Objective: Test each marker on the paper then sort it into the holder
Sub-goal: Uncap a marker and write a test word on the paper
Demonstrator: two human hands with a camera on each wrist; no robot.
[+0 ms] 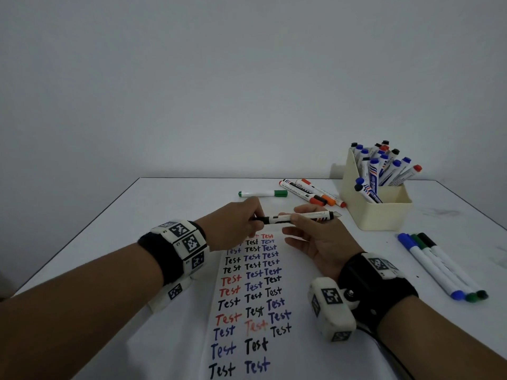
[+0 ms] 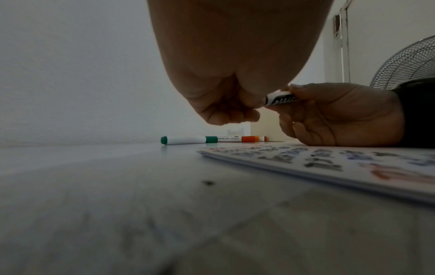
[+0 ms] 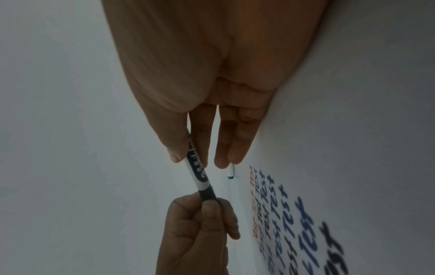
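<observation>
The white-barrelled whiteboard marker with a black cap [image 1: 299, 216] is held level above the far end of the white paper sheet covered in handwritten "Test" words [image 1: 248, 303]. The left hand [image 1: 236, 224] pinches the black cap [image 3: 208, 194]; the right hand [image 1: 315, 237] pinches the barrel between thumb and forefinger, remaining fingers extended. This opposed two-point grip probably serves to separate or seat the cap. The cream plastic holder [image 1: 381, 212], stocked with markers, stands just beyond the right hand for sorting.

A white paper sheet covered in handwriting [image 1: 247, 311] lies mid-table [image 1: 164, 204]; a cream plastic holder of markers [image 1: 375, 212] stands behind it, to the right.
</observation>
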